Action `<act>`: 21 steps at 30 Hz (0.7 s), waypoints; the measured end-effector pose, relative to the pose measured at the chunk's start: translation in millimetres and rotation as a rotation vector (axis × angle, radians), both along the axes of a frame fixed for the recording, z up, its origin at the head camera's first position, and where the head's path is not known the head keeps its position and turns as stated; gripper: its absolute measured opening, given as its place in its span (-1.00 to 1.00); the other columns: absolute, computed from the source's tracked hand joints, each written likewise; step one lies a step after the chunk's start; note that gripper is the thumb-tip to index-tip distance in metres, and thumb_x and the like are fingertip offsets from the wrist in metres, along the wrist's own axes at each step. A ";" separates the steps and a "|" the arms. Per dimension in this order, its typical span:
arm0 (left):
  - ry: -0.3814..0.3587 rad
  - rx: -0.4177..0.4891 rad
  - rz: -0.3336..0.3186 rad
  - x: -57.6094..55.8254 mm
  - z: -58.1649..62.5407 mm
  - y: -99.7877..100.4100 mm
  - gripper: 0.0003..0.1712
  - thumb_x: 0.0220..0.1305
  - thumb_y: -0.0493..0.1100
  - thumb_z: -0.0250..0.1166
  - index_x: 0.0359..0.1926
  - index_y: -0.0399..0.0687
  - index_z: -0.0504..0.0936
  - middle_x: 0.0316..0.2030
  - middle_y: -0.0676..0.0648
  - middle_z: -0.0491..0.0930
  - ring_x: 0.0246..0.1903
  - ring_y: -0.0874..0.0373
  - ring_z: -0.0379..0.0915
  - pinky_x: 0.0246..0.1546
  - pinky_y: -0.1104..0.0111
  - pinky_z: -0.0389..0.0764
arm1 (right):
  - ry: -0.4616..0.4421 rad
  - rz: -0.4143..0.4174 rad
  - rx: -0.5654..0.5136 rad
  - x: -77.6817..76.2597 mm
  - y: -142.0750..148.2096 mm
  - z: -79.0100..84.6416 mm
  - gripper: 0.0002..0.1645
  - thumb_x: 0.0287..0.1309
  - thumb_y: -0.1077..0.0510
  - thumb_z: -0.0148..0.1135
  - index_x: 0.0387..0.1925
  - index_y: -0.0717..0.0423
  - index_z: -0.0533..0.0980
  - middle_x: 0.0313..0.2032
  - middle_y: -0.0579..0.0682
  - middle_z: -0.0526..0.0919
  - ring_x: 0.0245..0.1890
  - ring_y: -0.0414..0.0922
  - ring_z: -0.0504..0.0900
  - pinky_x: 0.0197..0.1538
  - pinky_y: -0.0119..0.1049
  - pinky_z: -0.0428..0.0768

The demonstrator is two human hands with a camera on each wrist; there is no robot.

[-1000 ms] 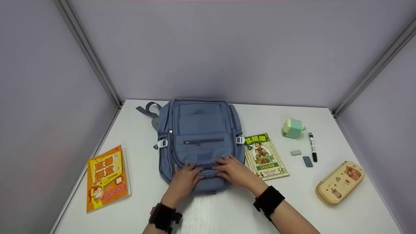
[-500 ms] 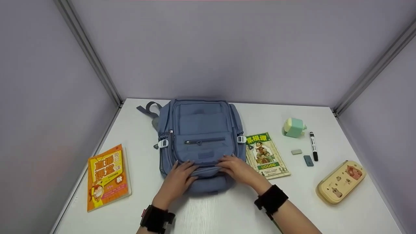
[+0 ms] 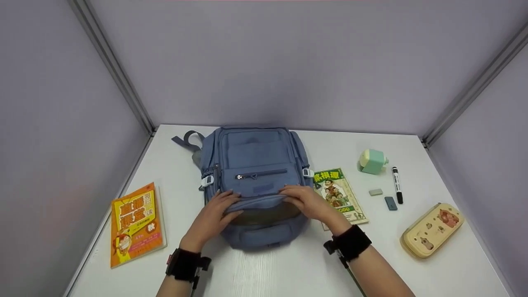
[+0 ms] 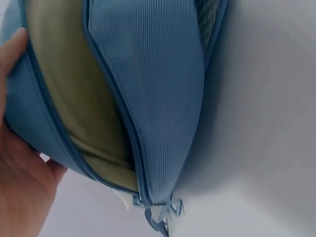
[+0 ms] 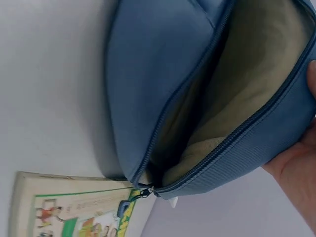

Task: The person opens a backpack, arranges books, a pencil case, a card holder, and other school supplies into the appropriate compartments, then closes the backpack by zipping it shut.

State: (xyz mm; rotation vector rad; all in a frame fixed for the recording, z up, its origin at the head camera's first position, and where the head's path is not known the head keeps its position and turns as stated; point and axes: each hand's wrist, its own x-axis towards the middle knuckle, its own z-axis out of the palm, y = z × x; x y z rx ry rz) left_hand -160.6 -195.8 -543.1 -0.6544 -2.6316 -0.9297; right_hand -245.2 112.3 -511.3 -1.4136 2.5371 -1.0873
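Observation:
A blue backpack [image 3: 255, 156] lies on the table with one end toward me. Its zipped compartment gapes at that near end, showing a khaki lining [image 3: 266, 215]. My left hand [image 3: 212, 216] holds the left part of the raised front panel, fingers over the outside and thumb at the zipper edge. On the right part of the same edge, my right hand [image 3: 310, 203] grips the panel likewise. Both wrist views look into the opening, where folds of lining [image 5: 256, 64] show. A zipper pull [image 5: 143, 193] hangs at the corner of the opening in the right wrist view.
An orange book [image 3: 138, 225] lies at left. Right of the backpack lies a green-and-cream book [image 3: 338, 198]. Farther right are a mint-green box-shaped object [image 3: 372, 161], a marker [image 3: 397, 185], two small erasers [image 3: 390, 203] and a yellow pencil case [image 3: 432, 231]. Partition walls enclose the table.
Both hands have moved apart and lifted the front panel's near edge away from me. The compartment, closed over before, now gapes with its khaki lining showing.

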 end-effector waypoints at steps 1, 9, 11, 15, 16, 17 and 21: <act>0.011 0.000 0.014 -2.4 2.7 0.2 -0.58 0.29 -0.11 0.35 0.13 -0.18 0.63 0.10 -0.16 0.60 0.22 -0.13 0.39 0.32 -0.04 0.18 | -0.019 -0.010 -0.010 -2.4 -0.5 2.6 -0.70 0.36 0.23 0.16 0.05 0.23 0.60 0.05 0.12 0.65 0.14 0.10 0.55 0.21 -0.05 0.45; 0.185 -0.132 0.141 -16.1 21.6 7.0 -0.83 0.29 -0.14 0.34 -0.28 -0.18 0.62 -0.48 -0.11 0.63 -0.47 -0.05 0.60 -0.51 0.06 0.56 | -0.111 -0.120 -0.021 -20.2 -7.6 13.7 -0.70 0.38 0.26 0.12 0.07 0.28 0.59 -0.05 0.15 0.68 -0.04 0.02 0.65 0.00 -0.13 0.59; 0.199 -0.137 0.164 -19.4 25.6 8.3 -0.81 0.29 -0.12 0.34 -0.36 -0.16 0.58 -0.58 -0.06 0.57 -0.58 -0.04 0.56 -0.59 0.06 0.51 | -0.117 -0.137 -0.022 -22.7 -8.8 15.6 -0.70 0.40 0.25 0.11 0.07 0.27 0.58 -0.07 0.14 0.68 -0.06 0.01 0.66 0.01 -0.12 0.59; 0.179 -0.094 0.240 -27.8 34.8 13.0 -0.69 0.30 -0.05 0.32 -0.49 -0.08 0.47 -0.71 0.00 0.40 -0.69 -0.01 0.43 -0.67 0.07 0.42 | -0.103 -0.174 -0.018 -23.8 -9.2 18.6 -0.67 0.42 0.17 0.09 0.10 0.22 0.56 -0.07 0.11 0.66 -0.07 -0.01 0.64 0.00 -0.09 0.58; 0.170 -0.080 0.263 -30.4 37.8 14.9 -0.67 0.31 -0.03 0.31 -0.51 -0.07 0.46 -0.72 0.00 0.37 -0.70 -0.02 0.42 -0.67 0.07 0.41 | -0.090 -0.186 -0.011 -23.1 -8.7 19.2 -0.64 0.43 0.14 0.09 0.14 0.20 0.54 -0.03 0.10 0.65 -0.03 -0.01 0.63 0.03 -0.08 0.56; 0.157 -0.063 0.284 -32.9 41.1 16.9 -0.65 0.32 -0.01 0.29 -0.52 -0.06 0.44 -0.73 0.00 0.36 -0.70 -0.02 0.42 -0.68 0.07 0.40 | -0.069 -0.202 0.002 -22.0 -7.9 19.3 -0.60 0.43 0.11 0.09 0.19 0.18 0.51 0.03 0.10 0.62 0.03 0.00 0.60 0.07 -0.07 0.54; 0.095 0.001 0.363 -41.2 54.4 23.3 -0.59 0.37 0.03 0.25 -0.57 -0.02 0.40 -0.73 0.00 0.34 -0.70 0.00 0.39 -0.67 0.08 0.39 | 0.012 -0.300 0.060 -13.9 1.7 16.1 -0.28 0.39 -0.02 0.14 0.45 0.15 0.20 0.33 0.18 0.33 0.29 0.11 0.37 0.24 0.03 0.38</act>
